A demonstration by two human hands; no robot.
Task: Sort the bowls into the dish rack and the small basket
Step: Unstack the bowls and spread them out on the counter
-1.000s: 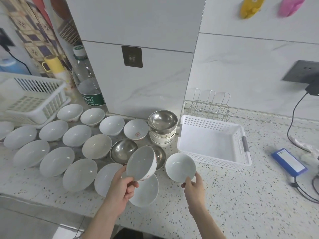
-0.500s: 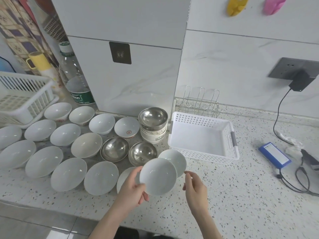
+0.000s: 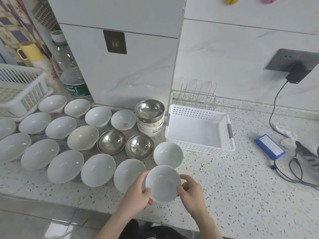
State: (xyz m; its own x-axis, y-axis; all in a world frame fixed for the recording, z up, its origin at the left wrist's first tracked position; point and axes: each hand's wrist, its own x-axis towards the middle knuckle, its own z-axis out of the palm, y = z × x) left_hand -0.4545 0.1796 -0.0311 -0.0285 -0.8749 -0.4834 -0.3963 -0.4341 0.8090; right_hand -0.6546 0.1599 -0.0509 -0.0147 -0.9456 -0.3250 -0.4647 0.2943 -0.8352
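Note:
Both hands hold one small white bowl (image 3: pixel 163 183) above the counter's front edge: my left hand (image 3: pixel 138 195) grips its left rim, my right hand (image 3: pixel 191 192) its right rim. Just behind it another small white bowl (image 3: pixel 168 155) sits on the counter. Several white bowls (image 3: pixel 98 169) and two steel bowls (image 3: pixel 111 141) are spread to the left. A steel bowl tops a short stack (image 3: pixel 149 116). The small white basket (image 3: pixel 198 128) stands empty to the right of them. A white dish rack (image 3: pixel 19 90) is at the far left edge.
A wire rack (image 3: pixel 198 94) stands behind the basket against the wall. A water bottle (image 3: pixel 69 71) and a yellow cup (image 3: pixel 31 52) are at back left. A blue battery pack (image 3: pixel 269 146) and black cables (image 3: pixel 293 173) lie on the right side of the speckled counter (image 3: pixel 233 187).
The bowl in my left hand has turned from tilted to upright and come down toward me. My right hand has closed onto its right rim. The view has shifted right.

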